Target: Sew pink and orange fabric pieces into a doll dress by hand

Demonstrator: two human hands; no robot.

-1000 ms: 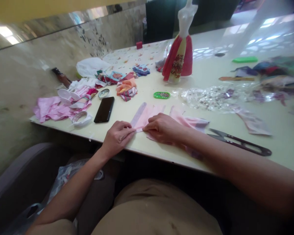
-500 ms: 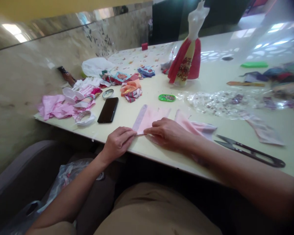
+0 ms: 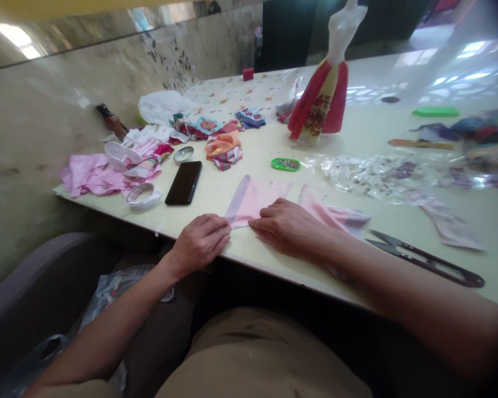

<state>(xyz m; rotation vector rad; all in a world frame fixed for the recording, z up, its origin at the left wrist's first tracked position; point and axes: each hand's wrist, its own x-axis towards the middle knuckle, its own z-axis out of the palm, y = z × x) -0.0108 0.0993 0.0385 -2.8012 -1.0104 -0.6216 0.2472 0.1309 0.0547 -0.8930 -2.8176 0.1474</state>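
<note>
A piece of pink fabric [image 3: 255,202] with a greyish-lilac strip along its left side lies flat near the table's front edge. My left hand [image 3: 203,239] is closed, with its fingertips pinching the fabric's near left corner. My right hand [image 3: 284,224] is closed too, its fingers bent and pressed together on the same near edge, a short gap to the right of the left fingertips. Part of the cloth is hidden beneath the right hand. Another pink piece [image 3: 315,205] lies just beyond the right wrist.
Thread snips [image 3: 425,257] lie beside my right forearm. Left of the fabric are a black phone [image 3: 183,183], a tape roll [image 3: 141,196] and pink cloth scraps [image 3: 93,174]. Farther back stand a green pin case [image 3: 285,164], a beaded plastic bag [image 3: 369,171] and a small dress form [image 3: 321,99].
My right fingertips have slid slightly right along the fabric's near edge, widening the gap between the hands. The left hand keeps its pinch at the corner. The camera view has shifted a little.
</note>
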